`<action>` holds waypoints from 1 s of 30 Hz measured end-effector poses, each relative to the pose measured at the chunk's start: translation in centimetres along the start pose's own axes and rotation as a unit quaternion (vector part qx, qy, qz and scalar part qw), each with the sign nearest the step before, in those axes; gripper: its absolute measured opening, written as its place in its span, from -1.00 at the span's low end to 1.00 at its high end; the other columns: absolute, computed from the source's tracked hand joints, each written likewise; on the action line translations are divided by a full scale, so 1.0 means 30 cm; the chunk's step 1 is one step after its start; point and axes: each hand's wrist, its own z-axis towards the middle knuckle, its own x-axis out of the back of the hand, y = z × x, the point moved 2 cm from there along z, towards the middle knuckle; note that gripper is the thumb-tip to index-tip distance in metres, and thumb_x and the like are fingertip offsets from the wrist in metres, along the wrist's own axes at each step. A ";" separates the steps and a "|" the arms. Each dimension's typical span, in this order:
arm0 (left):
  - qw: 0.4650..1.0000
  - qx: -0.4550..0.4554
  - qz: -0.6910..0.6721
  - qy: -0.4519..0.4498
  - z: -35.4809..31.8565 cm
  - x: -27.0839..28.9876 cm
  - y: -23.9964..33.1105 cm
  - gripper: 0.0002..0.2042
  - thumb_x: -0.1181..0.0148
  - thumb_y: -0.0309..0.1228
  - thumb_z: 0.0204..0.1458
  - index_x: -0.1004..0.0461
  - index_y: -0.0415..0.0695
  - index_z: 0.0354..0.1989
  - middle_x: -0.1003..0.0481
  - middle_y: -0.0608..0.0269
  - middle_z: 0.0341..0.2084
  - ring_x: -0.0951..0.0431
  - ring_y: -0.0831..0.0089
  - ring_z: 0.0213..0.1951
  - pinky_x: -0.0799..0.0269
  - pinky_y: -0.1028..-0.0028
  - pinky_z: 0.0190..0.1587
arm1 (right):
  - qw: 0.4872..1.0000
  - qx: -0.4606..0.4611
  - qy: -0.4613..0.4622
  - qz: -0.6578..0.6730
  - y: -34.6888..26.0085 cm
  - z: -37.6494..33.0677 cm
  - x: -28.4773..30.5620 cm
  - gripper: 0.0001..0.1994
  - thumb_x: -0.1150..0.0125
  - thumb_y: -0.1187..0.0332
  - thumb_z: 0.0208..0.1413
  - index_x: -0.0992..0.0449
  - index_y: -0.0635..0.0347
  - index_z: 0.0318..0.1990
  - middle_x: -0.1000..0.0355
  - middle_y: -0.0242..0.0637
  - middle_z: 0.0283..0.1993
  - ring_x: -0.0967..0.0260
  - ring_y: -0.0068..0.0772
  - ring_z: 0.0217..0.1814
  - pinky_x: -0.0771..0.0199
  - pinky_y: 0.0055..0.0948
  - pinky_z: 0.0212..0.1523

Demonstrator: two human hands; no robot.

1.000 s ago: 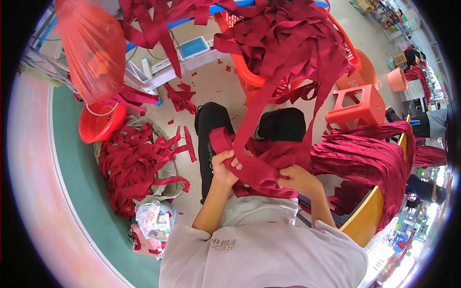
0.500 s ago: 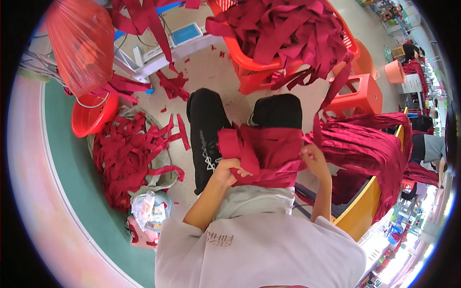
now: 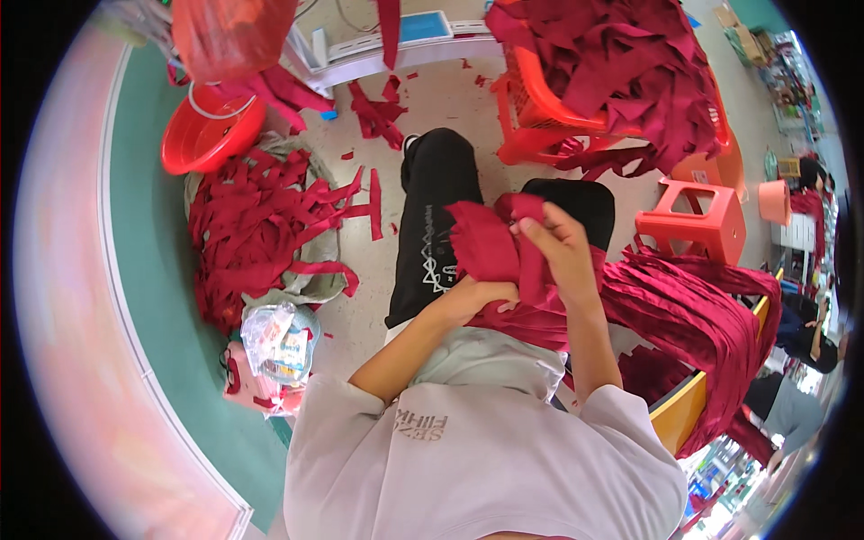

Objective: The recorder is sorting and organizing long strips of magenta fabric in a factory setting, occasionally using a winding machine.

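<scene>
Over my lap, I see a bundle of dark red fabric strips (image 3: 490, 247); my right hand (image 3: 558, 247) is closed on its top edge, while my left hand (image 3: 472, 295) grips it from below. More red strips (image 3: 702, 315) drape just right, and a pile of cut strips (image 3: 256, 229) lies on the floor to the left, near a red basin (image 3: 211, 135).

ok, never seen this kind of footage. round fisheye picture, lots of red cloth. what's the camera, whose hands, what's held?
It is one head-worn fisheye camera looking down, so straight edges bend. No machine: a seated person works with bare hands. The right hand pinches a folded dark red fabric strip bundle on the lap; the left hand grips it from below. On the floor lie a pile of loose dark red strips, a round red plastic basin and an orange plastic stool. An orange plastic basket holds more strips.
</scene>
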 end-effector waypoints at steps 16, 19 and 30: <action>0.983 -0.107 -0.146 -0.014 0.006 -0.032 0.010 -0.65 -0.02 -0.11 0.22 -0.43 -0.17 -0.11 -0.43 0.34 -0.35 -0.40 0.59 -0.29 -0.30 0.57 -0.22 | 0.965 -0.194 -0.176 -0.028 -0.031 -0.187 0.074 -0.88 -0.16 0.46 0.21 -0.39 0.28 -0.34 -0.53 -0.21 -0.45 -0.52 -0.50 -0.48 -0.49 -0.58 -0.57; 0.979 -0.121 -0.165 -0.022 0.038 -0.007 0.022 -0.74 -0.04 -0.24 0.18 -0.47 -0.19 -0.20 -0.42 0.32 -0.36 -0.40 0.57 -0.27 -0.30 0.56 -0.14 | 0.960 -0.230 -0.156 -0.029 0.029 -0.224 0.098 -0.87 -0.17 0.46 0.21 -0.39 0.27 -0.36 -0.53 -0.22 -0.44 -0.52 -0.50 -0.45 -0.52 -0.56 -0.53; 0.962 -0.129 -0.241 0.017 0.082 -0.036 0.021 -0.67 0.08 -0.23 0.17 -0.46 -0.27 -0.40 -0.46 0.08 -0.35 -0.46 0.28 -0.17 -0.34 0.37 -0.02 | 0.958 -0.211 -0.188 -0.052 0.098 -0.292 0.187 -0.87 -0.25 0.42 0.15 -0.49 0.30 -0.25 -0.51 -0.35 -0.43 -0.49 -0.58 -0.39 -0.45 -0.57 -0.38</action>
